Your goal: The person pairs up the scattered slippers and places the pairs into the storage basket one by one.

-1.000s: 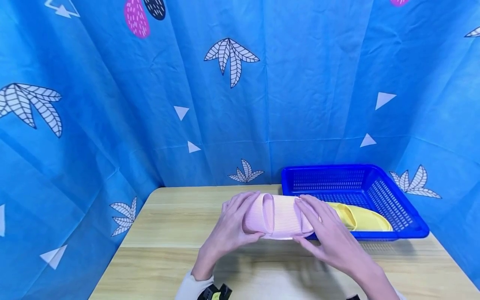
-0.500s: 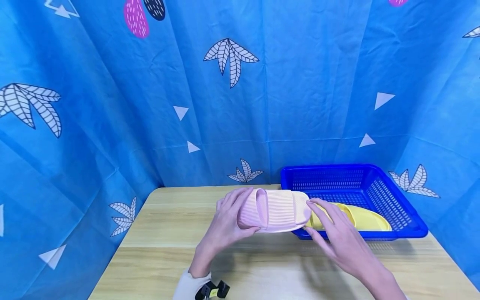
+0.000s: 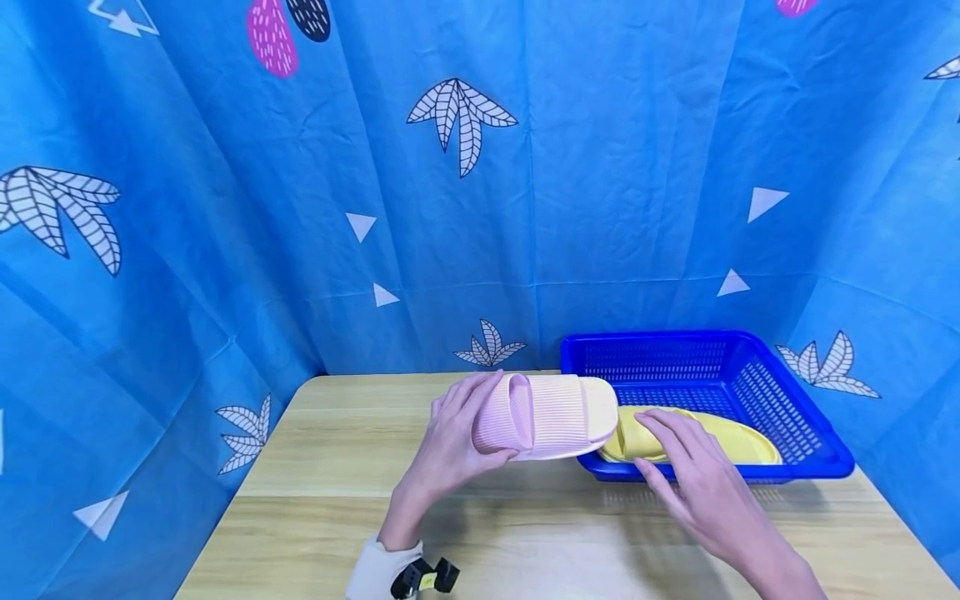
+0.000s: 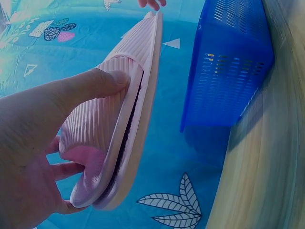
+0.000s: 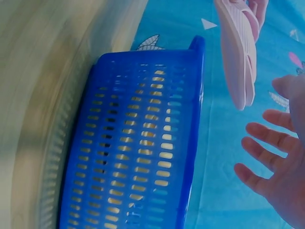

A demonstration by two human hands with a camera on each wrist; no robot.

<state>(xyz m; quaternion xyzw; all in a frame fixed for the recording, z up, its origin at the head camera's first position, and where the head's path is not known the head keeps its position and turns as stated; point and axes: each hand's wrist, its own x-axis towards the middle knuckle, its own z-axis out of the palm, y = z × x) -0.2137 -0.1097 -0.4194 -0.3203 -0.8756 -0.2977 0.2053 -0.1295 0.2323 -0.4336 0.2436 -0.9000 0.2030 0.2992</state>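
My left hand (image 3: pixel 450 442) grips a pair of pink ribbed slippers (image 3: pixel 558 417) at one end, holding them above the table in front of the blue basket. In the left wrist view, the two pink slippers (image 4: pixel 138 57) lie pressed together, one slotted into the other, with the thumb on a strap. My right hand (image 3: pixel 701 483) hovers by the basket's front edge with relaxed fingers and holds nothing. The right wrist view shows this right hand (image 5: pixel 281 148) apart from the slippers, fingers spread. Behind it, yellow slippers (image 3: pixel 738 437) lie in the basket, partly hidden by the hand.
The blue perforated basket (image 3: pixel 795 473) stands at the back right of the wooden table (image 3: pixel 337 467). A blue printed curtain (image 3: pixel 600 167) hangs behind and beside the table. Bare wood shows on the left and in front.
My right hand has let go of the pink slippers and moved right, to the basket's front edge. My left hand has shifted slightly left and up with the slippers.
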